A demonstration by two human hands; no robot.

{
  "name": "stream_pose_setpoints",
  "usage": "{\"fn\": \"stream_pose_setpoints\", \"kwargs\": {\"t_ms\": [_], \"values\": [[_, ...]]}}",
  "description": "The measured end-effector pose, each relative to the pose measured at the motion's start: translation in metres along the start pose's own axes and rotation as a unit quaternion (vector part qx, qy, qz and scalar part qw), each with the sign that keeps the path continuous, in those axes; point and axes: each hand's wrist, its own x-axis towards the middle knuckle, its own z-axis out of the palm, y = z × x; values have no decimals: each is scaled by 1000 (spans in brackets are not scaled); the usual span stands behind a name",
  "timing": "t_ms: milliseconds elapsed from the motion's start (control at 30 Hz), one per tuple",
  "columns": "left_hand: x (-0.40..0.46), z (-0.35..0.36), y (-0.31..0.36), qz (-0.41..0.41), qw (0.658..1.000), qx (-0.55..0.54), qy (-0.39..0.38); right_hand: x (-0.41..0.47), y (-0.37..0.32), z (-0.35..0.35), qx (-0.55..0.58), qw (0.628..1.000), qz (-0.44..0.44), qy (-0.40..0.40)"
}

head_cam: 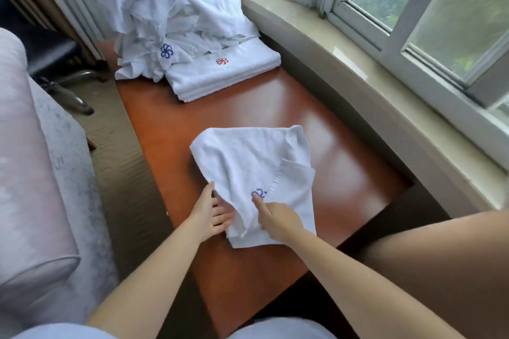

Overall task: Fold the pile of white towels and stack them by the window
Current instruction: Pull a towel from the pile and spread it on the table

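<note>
Low in the middle of the frame, the left hand [210, 215] lies with fingers straight and relaxed, tucked under the left edge of a white towel [248, 165]. The right hand [278, 219] rests on top of the same towel, its forefinger stretched out and pressing just beside a small blue flower emblem [259, 194]; the other fingers are curled under and whether they pinch cloth cannot be told.

The towel lies partly folded at the centre of the frame, one corner turned over, its lower edge rumpled between the hands. It rests on a glossy reddish-brown wooden table [330, 151] that runs from the bottom of the frame towards the upper left.

At the far end of the table, in the upper middle, sits a neat stack of folded towels [220, 74] bearing a red emblem. Touching it, and partly spilling over it, is a loose pile of white towels [165, 0], one showing a blue flower.

A pale stone window sill [358, 63] curves along the right side under white-framed windows [413, 8] with green foliage outside. A pale upholstered seat [27, 159] fills the left edge above a carpeted floor [118, 151].
</note>
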Motion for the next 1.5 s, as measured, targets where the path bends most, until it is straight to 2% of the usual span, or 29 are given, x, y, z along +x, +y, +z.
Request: {"fn": "stream_pose_setpoints", "kwargs": {"t_ms": [33, 67, 200, 267, 333, 400, 467, 600, 633, 667, 700, 767, 800, 833, 867, 933, 967, 1000, 1033, 1067, 1100, 1133, 1167, 1233, 1300, 1367, 1467, 1500], "values": [[0, -1, -4, 2, 1000, 14, -10, -4, 6, 4, 15, 998, 48, -37], [0, -2, -8, 13, 1000, 26, -8, -8, 10, 5, 27, 996, 78, -32], [-2, 5, -20, 75, 991, 106, 24, -15, 25, 2, 4, 986, 128, 109], [-2, 7, -25, 89, 986, 134, 43, -12, 29, -1, -22, 986, 103, 127], [1, 6, -26, 133, 982, 120, 66, -7, 29, -6, -90, 988, 55, 111], [-1, 4, -21, 177, 977, 81, 84, 1, 28, -10, -205, 974, -27, 93], [-2, 0, -16, 191, 977, 39, 84, 11, 21, -12, -274, 954, -97, 72], [3, -15, -14, 185, 974, 65, 112, 23, 12, -13, -379, 921, -91, -16], [3, -18, -14, 174, 976, 70, 112, 23, 12, -16, -382, 921, -71, -4], [1, -20, -14, 165, 978, 68, 106, 20, 15, -19, -366, 928, -55, 40], [-2, -21, -14, 157, 981, 57, 95, 16, 19, -22, -334, 932, -58, 132], [-7, -21, -13, 157, 984, -1, 89, 1, 27, -24, -258, 898, -61, 350], [-9, -21, -13, 160, 981, -39, 102, -9, 30, -23, -230, 877, -47, 419], [-11, -21, -15, 162, 977, -64, 121, -20, 34, -18, -203, 875, -23, 438], [-11, -22, -17, 160, 975, -68, 140, -28, 39, -9, -182, 899, 9, 399], [-11, -22, -26, 139, 979, -55, 141, -44, 45, 8, -126, 956, 98, 244], [-11, -20, -31, 120, 984, -52, 124, -50, 48, 16, -51, 971, 145, 186], [-12, -18, -35, 103, 988, -55, 101, -55, 49, 21, 88, 962, 191, 177], [-13, -14, -37, 89, 991, -61, 73, -58, 48, 22, 240, 919, 239, 203], [-15, -11, -39, 79, 994, -69, 44, -59, 45, 22, 358, 855, 285, 245], [-15, -8, -39, 70, 994, -80, 15, -58, 42, 21, 429, 792, 325, 287], [-15, -5, -40, 58, 994, -94, -10, -56, 40, 19, 456, 751, 355, 320], [-14, -3, -40, 46, 993, -105, -31, -53, 40, 17, 446, 739, 375, 339], [-10, -1, -40, 23, 992, -102, -65, -48, 45, 13, 356, 775, 400, 336], [-4, 0, -40, 10, 995, -62, -82, -41, 52, 14, 272, 832, 386, 290], [3, 0, -42, 9, 996, -40, -82, -36, 56, 12, 242, 872, 356, 233], [6, 3, -39, 31, 995, -68, -63, -31, 55, 6, 259, 890, 344, 147], [4, 5, -37, 50, 994, -89, -50, -30, 54, 4, 253, 895, 340, 140]]}}
